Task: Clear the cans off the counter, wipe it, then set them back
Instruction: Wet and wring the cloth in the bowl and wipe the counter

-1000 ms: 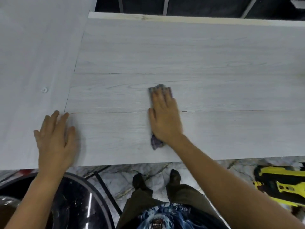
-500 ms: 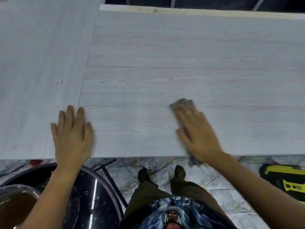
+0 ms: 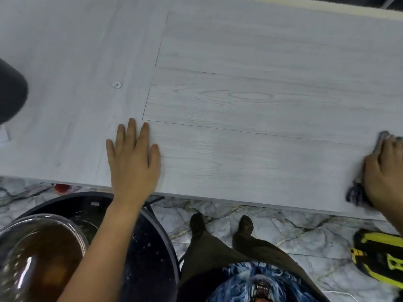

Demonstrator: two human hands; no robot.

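Left hand (image 3: 133, 158) is lying flat on the counter (image 3: 250, 57), palm down, fingers spread, holding nothing, near the front edge. Right hand (image 3: 386, 171) is sitting at the far right frame edge, partly cut off, palm pressing down on a dark cloth (image 3: 357, 192); cloth is poking out past the fingertips and bunching below the wrist by the counter's front edge. Hands are well apart. No cans in view; counter top is showing only pale wood-grain panels with thin seams and a small screw head (image 3: 117, 85) left of centre. A dark rounded object (image 3: 11, 92) is cutting in at the left edge, can't tell what. Below the counter: marble floor (image 3: 283, 232), a black round stool (image 3: 150, 247), a glass bowl (image 3: 41, 258) with brown contents at lower left, a yellow-black tool (image 3: 381, 256) at lower right, person's shoes (image 3: 220, 223) between them
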